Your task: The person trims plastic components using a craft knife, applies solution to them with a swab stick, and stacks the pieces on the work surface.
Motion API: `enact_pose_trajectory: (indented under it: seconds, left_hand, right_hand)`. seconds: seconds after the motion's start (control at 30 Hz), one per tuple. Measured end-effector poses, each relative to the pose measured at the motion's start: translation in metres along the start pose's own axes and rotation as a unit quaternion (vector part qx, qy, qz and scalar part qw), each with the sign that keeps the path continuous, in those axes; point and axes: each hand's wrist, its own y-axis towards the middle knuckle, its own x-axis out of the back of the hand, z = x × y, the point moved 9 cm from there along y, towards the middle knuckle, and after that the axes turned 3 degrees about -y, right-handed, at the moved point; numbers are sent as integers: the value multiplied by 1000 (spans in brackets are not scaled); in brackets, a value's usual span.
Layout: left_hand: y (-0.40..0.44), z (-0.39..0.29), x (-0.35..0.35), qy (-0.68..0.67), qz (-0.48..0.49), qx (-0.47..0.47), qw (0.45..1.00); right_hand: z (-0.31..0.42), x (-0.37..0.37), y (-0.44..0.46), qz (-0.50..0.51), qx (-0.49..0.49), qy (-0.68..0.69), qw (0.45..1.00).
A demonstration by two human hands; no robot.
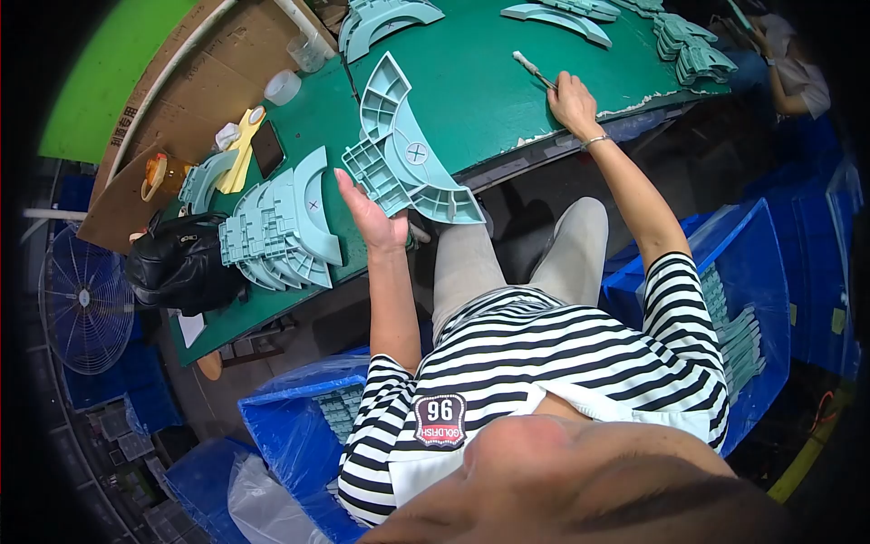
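My left hand (372, 216) holds a curved light-teal plastic part (417, 152) by its lower left side, above the table's front edge. The part has ribbed compartments and a round disc with a cross mark. My right hand (573, 104) is closed around a thin tool (533, 69) with a whitish tip, over the green table (480, 100). Left of my left hand, a row of similar teal parts (281, 222) leans together on the table.
More teal parts (385, 23) lie at the far edge and right end (693, 50). A phone (267, 148), yellow paper, a cup and a black bag (177, 263) are on the left. Blue bins (294, 435) flank my body. Another person (788, 72) is at the upper right.
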Motion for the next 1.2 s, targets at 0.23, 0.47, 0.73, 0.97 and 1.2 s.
enact_pose_trajectory:
  seconds: [0.23, 0.47, 0.73, 0.97, 1.2]
  left_hand:
    - [5, 15, 9, -7, -15, 35, 999]
    - [6, 31, 9, 2, 0, 69, 998]
    - [-30, 69, -15, -29, 13, 162, 986]
    - [-53, 104, -23, -113, 14, 254, 961]
    - [-62, 116, -29, -145, 2, 282, 948]
  right_hand:
    - [-3, 32, -9, -6, 19, 83, 996]
    - [66, 89, -58, 115, 98, 320, 935]
    - [118, 112, -134, 134, 117, 466, 867]
    - [108, 113, -140, 48, 78, 463, 882]
    - [108, 113, -138, 40, 75, 479, 874]
